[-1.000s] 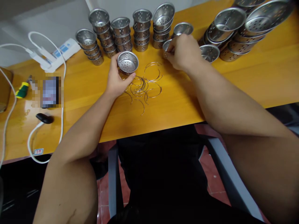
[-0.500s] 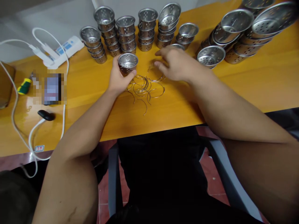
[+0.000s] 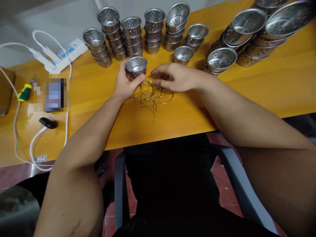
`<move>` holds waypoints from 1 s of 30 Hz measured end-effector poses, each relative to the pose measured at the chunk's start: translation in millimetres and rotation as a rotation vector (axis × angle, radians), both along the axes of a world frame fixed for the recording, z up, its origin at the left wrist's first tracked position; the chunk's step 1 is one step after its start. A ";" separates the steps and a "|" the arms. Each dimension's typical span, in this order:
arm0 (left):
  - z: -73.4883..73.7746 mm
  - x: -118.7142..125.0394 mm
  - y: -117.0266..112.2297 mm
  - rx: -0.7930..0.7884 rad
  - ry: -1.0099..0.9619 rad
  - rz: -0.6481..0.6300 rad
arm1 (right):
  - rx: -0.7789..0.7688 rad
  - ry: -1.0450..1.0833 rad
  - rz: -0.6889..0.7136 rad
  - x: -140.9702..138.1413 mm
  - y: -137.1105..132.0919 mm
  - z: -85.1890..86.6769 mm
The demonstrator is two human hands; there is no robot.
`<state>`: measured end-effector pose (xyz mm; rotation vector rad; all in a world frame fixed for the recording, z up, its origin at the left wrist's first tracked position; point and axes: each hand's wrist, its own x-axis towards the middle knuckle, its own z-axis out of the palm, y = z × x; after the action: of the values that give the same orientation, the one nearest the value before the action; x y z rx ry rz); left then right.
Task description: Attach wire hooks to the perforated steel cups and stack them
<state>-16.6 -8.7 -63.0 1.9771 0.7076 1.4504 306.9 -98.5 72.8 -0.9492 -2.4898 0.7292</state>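
My left hand (image 3: 124, 84) is wrapped round a small perforated metal cup (image 3: 136, 67), thumb at the near side and fingers behind it. The cup stands upright, its mouth facing up. Just right of it, my right hand (image 3: 175, 77) reaches in low over a loose pile of thin curved wires (image 3: 149, 93). Its fingers are bent, with a gap between thumb and forefinger, and some wires lie under the fingertips. No wire shows lifted in that hand. Another perforated cup (image 3: 183, 56) stands on the table just behind my right hand.
Stacks of perforated cups (image 3: 132, 36) line the table's back, with larger leaning stacks (image 3: 269, 42) at right. On the left are a white power strip (image 3: 69, 54), white cables, a green-and-yellow handle (image 3: 25, 92), a blurred-out phone (image 3: 54, 95) and a black oval object (image 3: 48, 123).
My right hand has moved left and toward me, from near the single cup to the wires, uncovering that cup. My left hand keeps hold of its cup.
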 end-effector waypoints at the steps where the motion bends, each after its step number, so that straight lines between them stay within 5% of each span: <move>1: -1.9 -1.1 2.1 0.006 0.002 -0.005 | -0.023 0.018 0.017 -0.6 -1.4 0.2; 11: -2.8 -1.8 0.5 -0.007 0.019 -0.001 | 0.085 -0.085 0.065 -25.5 -10.4 -16.2; 21: -4.6 1.8 1.0 0.045 0.029 0.021 | 0.078 -0.079 -0.018 -31.5 -14.2 -10.4; 30: 14.2 5.6 -13.6 -0.031 0.099 0.112 | -0.015 0.003 -0.078 -29.4 -23.6 8.6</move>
<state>-11.0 -22.3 -48.7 2.0249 0.8912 1.4040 277.6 -122.1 81.4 -1.0438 -2.4328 0.7241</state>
